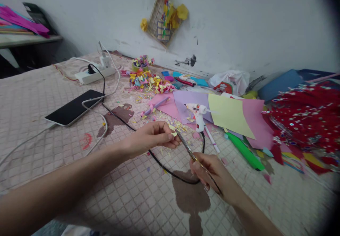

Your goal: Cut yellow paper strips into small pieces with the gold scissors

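Note:
My left hand (156, 135) pinches a small pale yellow paper piece (174, 134) between thumb and fingers. In my right hand (208, 168) is a pair of scissors (187, 146), its blades pointing up and left to the edge of that paper. The blades look nearly closed. Just beyond the hands, yellow paper scraps lie scattered on the patterned cloth. A white glue gun (198, 117) rests on purple and yellow paper sheets (230, 113), with a white stick (211, 139) beside it.
A tablet (75, 106) and a power strip (94, 73) with cables lie at left. A black cable loops under both hands. Colourful paper curls (148, 82) are piled at the back. A green cutter (245, 151) and red decorations (310, 119) lie at right.

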{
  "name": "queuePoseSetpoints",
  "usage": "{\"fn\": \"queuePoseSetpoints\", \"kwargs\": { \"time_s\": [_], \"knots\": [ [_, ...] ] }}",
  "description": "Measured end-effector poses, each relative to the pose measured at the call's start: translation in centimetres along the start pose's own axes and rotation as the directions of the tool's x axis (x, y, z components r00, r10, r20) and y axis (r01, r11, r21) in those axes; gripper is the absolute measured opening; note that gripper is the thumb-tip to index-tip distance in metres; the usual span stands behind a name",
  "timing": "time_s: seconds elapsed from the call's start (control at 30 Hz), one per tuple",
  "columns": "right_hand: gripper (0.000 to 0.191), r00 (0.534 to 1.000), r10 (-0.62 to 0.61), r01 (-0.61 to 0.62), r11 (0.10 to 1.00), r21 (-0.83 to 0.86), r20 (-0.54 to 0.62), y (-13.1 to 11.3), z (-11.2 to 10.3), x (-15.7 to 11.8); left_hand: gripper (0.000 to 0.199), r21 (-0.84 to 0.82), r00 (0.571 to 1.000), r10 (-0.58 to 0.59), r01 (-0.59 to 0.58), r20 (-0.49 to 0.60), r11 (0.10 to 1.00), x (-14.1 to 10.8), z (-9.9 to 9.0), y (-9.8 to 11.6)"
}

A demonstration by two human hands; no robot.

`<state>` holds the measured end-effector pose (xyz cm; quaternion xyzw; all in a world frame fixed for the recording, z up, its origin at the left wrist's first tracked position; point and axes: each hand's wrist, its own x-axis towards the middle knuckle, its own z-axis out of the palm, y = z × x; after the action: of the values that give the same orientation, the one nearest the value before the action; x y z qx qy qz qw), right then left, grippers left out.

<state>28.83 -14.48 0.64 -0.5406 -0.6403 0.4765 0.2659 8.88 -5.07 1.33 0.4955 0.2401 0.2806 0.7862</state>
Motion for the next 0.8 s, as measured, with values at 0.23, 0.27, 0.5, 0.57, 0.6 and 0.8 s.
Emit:
{"fn": "queuePoseSetpoints", "kwargs": {
  "time_s": [0.23,0.27,0.5,0.57,0.6,0.8],
  "knots": [
    [0.047,1.000,-0.010,0.009,0.997,-0.080,-0.016,-0.30,-0.19,0.02,0.013,-0.004,1.000,-0.006,0.006,-0.002,1.000,-0.03,0.02,-0.02],
    [0.047,1.000,-0.014,0.012,0.996,-0.093,-0.021,-0.35,-0.20,-0.01,0.013,-0.003,1.000,-0.006,0.006,-0.001,1.000,-0.03,0.01,-0.03],
    [0.046,0.999,-0.016,0.010,0.985,-0.173,-0.034,-0.30,-0.43,-0.04,0.013,-0.004,1.000,-0.005,0.005,0.011,1.000,-0.03,-0.12,-0.14],
    [0.046,0.999,-0.015,0.008,0.984,-0.177,-0.035,-0.21,-0.45,0.02,0.013,-0.007,1.000,-0.006,0.006,0.010,1.000,-0.04,-0.15,-0.14],
    [0.047,0.999,-0.009,0.002,0.986,-0.169,-0.037,-0.19,-0.42,0.04,0.013,-0.007,1.000,-0.006,0.006,0.009,1.000,-0.04,-0.15,-0.15],
    [0.048,0.997,0.071,-0.070,0.996,0.048,-0.008,-0.60,0.46,-0.08,0.012,-0.056,1.000,0.013,-0.014,-0.013,0.998,0.05,0.16,-0.52]
  ]
}}
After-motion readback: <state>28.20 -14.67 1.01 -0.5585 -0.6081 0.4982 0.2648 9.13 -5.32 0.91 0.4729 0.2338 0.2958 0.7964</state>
